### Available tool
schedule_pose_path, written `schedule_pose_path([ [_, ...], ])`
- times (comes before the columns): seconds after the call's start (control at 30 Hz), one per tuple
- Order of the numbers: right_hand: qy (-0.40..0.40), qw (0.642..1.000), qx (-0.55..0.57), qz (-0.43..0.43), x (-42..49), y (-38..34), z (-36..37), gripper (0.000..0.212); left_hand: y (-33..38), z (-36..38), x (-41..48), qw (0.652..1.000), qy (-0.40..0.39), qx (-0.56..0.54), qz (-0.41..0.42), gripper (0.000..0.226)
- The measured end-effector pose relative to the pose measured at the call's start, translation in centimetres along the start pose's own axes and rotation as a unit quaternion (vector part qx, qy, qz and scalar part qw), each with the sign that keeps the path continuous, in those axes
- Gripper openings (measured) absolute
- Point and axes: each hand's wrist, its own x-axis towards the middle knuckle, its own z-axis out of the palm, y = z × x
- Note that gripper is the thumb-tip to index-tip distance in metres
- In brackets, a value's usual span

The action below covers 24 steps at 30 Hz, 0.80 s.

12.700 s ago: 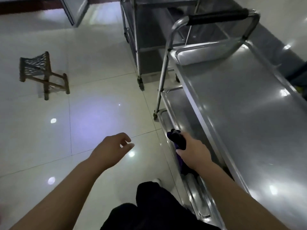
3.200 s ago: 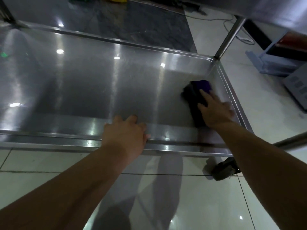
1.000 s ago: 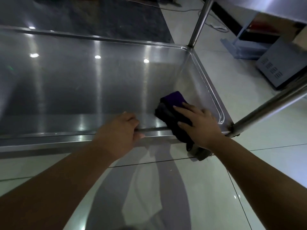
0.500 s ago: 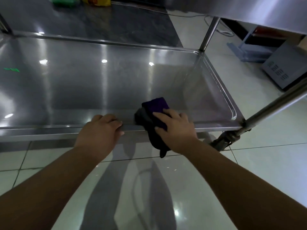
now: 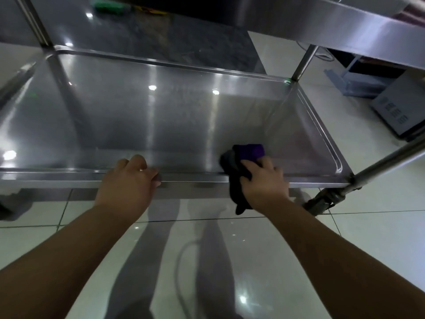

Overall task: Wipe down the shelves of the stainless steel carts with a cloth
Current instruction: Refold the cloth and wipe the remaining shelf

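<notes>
Right hand [image 5: 264, 184] presses the dark purple cloth [image 5: 249, 151] onto the near rim of the lower shelf [image 5: 161, 111], right of centre, fingers nearly flat. Left hand [image 5: 128, 185] grips that rim mid-frame, fingers curled over it

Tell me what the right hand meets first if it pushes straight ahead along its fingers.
The shelf ahead of the right hand and cloth looks bare; it would probably first meet the raised far rim, though depth is unclear.

Both bare forearms [image 5: 76, 254] reach forward. The left hand [image 5: 128, 184] curls its fingers over the shelf rim [image 5: 195, 178]; the right hand [image 5: 264, 180] lies palm-down, fingers spread, pressing the cloth [image 5: 250, 151].
</notes>
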Motion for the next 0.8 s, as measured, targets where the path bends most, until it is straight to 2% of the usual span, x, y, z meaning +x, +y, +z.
schedule_pose_path([
  [0.17, -0.026, 0.989, -0.026, -0.141, 0.0, -6.7, 1.4, 0.045, -2.0, -1.0, -1.2, 0.999, -0.009, 0.02, -0.032, 0.027],
  [0.3, -0.08, 0.975, -0.026, -0.206, 0.4, -9.8, 1.0, 0.046, -3.8, -2.4, -2.3, 0.997, -0.043, 0.011, -0.064, 0.03],
  [0.47, -0.161, 0.956, -0.044, -0.242, -0.7, -11.2, -1.4, 0.044, -4.3, -4.7, -4.8, 0.988, -0.117, -0.008, -0.097, 0.035],
  [0.6, -0.215, 0.929, -0.111, -0.28, -3.7, -12.2, -5.4, 0.04, -3.1, -8.3, -7.3, 0.977, -0.164, -0.075, -0.111, 0.035],
  [0.7, -0.276, 0.91, -0.132, -0.28, -6.5, -13.0, -9.2, 0.04, -2.4, -12.4, -9.5, 0.968, -0.198, -0.099, -0.12, 0.032],
  [0.8, -0.33, 0.903, -0.105, -0.253, -9.4, -14.1, -13.8, 0.041, -1.9, -17.4, -11.9, 0.948, -0.223, -0.152, -0.166, 0.031],
])
